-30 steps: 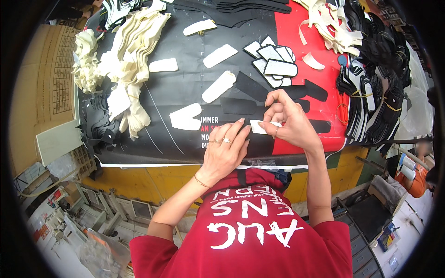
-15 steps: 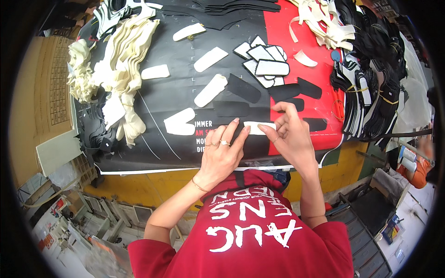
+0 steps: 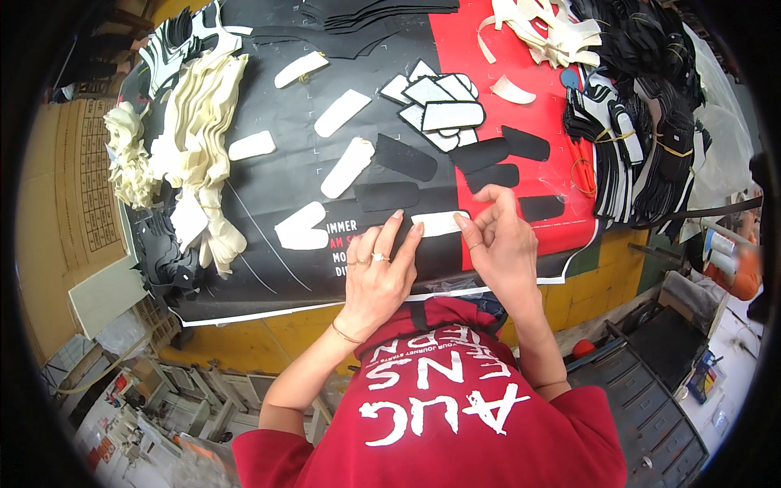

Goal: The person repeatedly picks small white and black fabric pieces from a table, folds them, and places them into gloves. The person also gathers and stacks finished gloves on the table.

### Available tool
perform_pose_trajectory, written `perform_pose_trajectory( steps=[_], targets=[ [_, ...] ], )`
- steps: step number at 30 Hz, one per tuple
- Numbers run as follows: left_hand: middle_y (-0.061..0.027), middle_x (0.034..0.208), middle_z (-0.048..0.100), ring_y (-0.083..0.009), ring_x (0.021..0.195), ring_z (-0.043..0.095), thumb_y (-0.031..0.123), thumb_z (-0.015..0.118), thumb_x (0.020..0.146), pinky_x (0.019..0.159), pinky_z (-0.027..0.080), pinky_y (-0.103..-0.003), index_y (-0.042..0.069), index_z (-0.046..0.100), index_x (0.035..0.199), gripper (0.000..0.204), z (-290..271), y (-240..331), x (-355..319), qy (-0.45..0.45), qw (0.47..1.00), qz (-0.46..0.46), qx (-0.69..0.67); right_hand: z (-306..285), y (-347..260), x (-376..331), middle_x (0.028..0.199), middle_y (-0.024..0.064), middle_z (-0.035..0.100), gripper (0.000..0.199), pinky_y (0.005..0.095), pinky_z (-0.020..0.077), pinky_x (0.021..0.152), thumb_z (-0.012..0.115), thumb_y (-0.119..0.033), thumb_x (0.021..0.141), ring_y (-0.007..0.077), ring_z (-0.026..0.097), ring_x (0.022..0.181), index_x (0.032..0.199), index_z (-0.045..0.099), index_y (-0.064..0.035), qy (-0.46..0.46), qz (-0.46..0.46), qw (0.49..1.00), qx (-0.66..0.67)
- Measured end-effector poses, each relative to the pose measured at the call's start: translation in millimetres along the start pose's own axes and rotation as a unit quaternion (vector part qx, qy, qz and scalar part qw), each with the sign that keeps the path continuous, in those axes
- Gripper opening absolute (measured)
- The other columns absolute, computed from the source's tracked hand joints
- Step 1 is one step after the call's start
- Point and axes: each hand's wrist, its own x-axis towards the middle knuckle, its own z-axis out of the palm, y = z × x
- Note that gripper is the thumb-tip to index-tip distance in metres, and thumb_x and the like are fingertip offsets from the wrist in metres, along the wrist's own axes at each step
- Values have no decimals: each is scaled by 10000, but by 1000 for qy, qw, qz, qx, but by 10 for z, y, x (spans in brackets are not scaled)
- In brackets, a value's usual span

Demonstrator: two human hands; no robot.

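A small white fabric piece (image 3: 438, 223) lies crosswise on the near part of the table between my hands. My left hand (image 3: 379, 267) rests palm down with its fingers spread, the index fingertip at the piece's left end. At the right end, the thumb of my right hand (image 3: 503, 244) presses on the piece, its other fingers curled and partly hidden. Just beyond lie dark rounded pieces (image 3: 386, 196) and a pile of white pieces with black edges (image 3: 453, 115). Loose white pieces (image 3: 348, 167) are scattered to the left, two overlapping (image 3: 303, 228) near my left hand.
Cream fabric stacks (image 3: 199, 122) cover the left side of the black and red table cover (image 3: 277, 171). Banded black and white bundles (image 3: 618, 163) and orange-handled scissors (image 3: 582, 167) lie at the right. A cardboard sheet (image 3: 77, 179) stands beyond the left edge.
The right thumb has slid rightward along the white fabric piece to its end. My left hand keeps its place beside the piece. The whole view has shifted slightly.
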Motion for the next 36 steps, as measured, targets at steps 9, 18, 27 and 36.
perform_pose_trajectory(
  steps=[9,18,27,36],
  targets=[
    [-118,1387,549,-291,1149,503,67,693,772,988,390,-418,109,676,1235,465,7,-1,-10,2,1000,2,11,426,-78,-315,1468,94,515,488,481,258,1148,610,-339,929,242,459,1374,1345,583,-85,21,-260,944,-199],
    [-111,1374,555,-288,1147,508,86,700,759,961,410,-419,149,689,1241,485,31,13,-3,31,999,7,33,351,106,-475,1596,122,340,715,559,149,1190,482,-516,977,266,318,1479,1509,393,-46,-64,-182,962,-195],
    [-135,1386,537,-292,1155,509,130,687,752,975,402,-431,107,664,1242,492,57,23,10,48,999,15,11,312,216,-527,1539,192,408,636,536,189,1186,580,-417,964,317,349,1457,1418,489,20,60,-108,966,-228],
    [-129,1431,514,-249,1277,479,163,662,790,1055,361,-400,85,580,1319,541,166,44,12,59,997,9,56,269,58,-312,1142,101,602,438,430,420,905,753,-300,847,292,562,1049,1213,664,-76,94,-183,971,-124]
  ],
)
